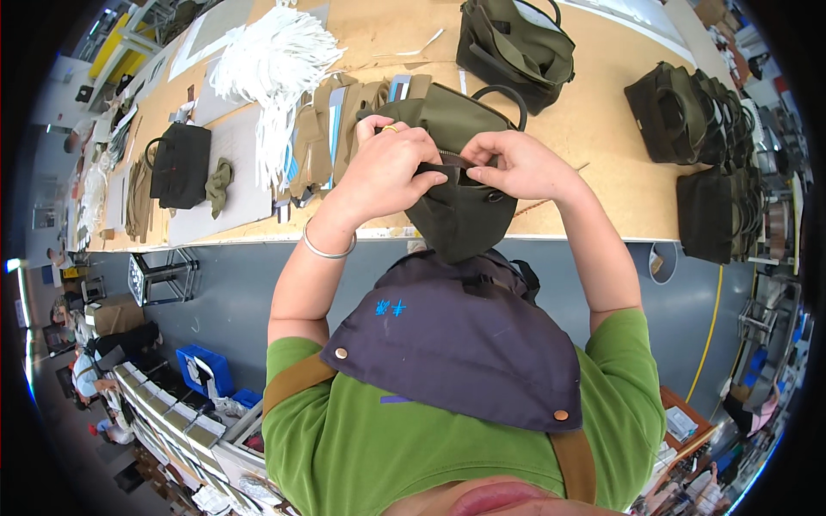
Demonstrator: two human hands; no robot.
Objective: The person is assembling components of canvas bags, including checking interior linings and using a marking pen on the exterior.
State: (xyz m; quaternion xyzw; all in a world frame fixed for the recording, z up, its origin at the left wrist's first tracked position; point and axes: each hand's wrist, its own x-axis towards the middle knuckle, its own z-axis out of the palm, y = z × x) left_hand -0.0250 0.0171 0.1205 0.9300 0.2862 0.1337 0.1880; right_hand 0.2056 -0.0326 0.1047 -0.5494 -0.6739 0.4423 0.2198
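An olive-green handbag (460, 215) is tilted at the table's near edge, its dark lower part toward me. My left hand (387, 168) is closed on the left side of its top opening, thumb along a dark edge strip. At the right side of the opening, my right hand (520, 163) pinches the rim with thumb and fingers. Part of a zipper (452, 157) shows between both hands. The dark handle (514, 101) arches up behind my right hand. Inside the bag, little can be made out.
On the tan table (619, 193) lie a bundle of white strips (280, 56) and stacked brown fabric pieces (314, 129). A finished-looking olive bag (516, 52) stands at the back, a black bag (182, 165) at left. Several dark bags (684, 112) line the right. A bin (661, 262) stands below.
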